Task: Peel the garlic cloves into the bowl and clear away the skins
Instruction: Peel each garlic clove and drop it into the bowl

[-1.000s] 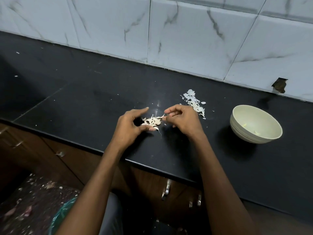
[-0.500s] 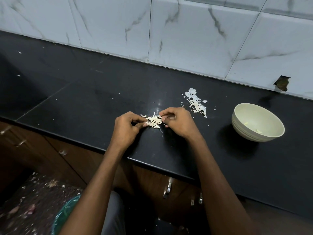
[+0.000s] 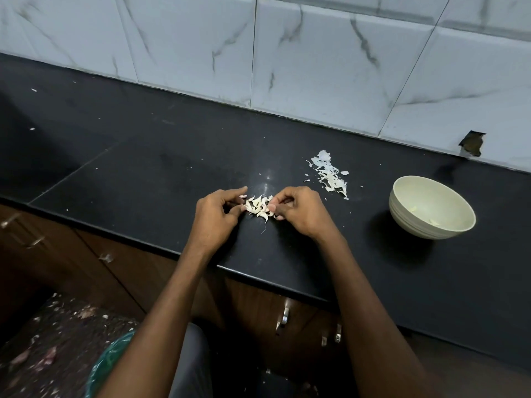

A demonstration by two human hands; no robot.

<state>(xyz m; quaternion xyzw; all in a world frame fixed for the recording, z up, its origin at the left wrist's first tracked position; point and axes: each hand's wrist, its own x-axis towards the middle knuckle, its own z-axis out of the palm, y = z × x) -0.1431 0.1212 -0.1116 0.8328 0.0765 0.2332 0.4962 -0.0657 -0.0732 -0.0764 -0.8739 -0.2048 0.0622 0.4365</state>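
Hands — left (image 3: 214,216), right (image 3: 301,214) — pinch skins (image 3: 258,206) from both sides; risk: light flakes scatter off counter (image 3: 143,179) edge if squeezed loosely.

The left hand (image 3: 214,215) and the right hand (image 3: 298,211) are coming closer together than one second ago, and they are squeezing the small heap of garlic skins (image 3: 258,206) between them on the tabletop (image 3: 143,173). The left fingers, open before, are now curling in, so the heap is getting tighter and narrower.
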